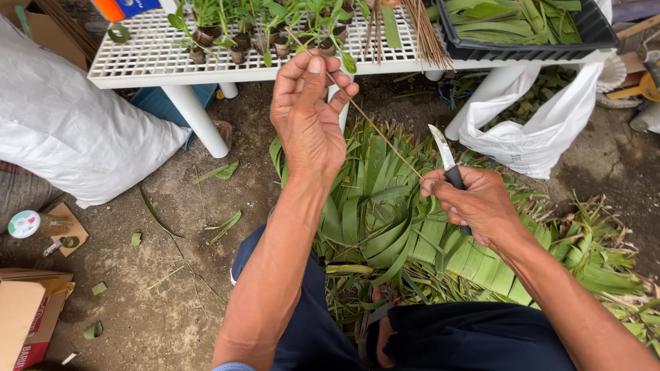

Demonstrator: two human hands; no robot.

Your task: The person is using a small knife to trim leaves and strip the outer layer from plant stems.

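Thin brown leaf rib (375, 127) at frame centre is pinched at its upper end by the closed left hand (306, 113); a knife (447, 161) is gripped by the right hand (474, 206). Light, springy, likely brittle; best held near both ends.

white lattice table (137, 62): small potted seedlings (237, 41), stick bundle (426, 34), black tray (598, 31) | dirt floor (158, 288): green leaf strips (385, 213)
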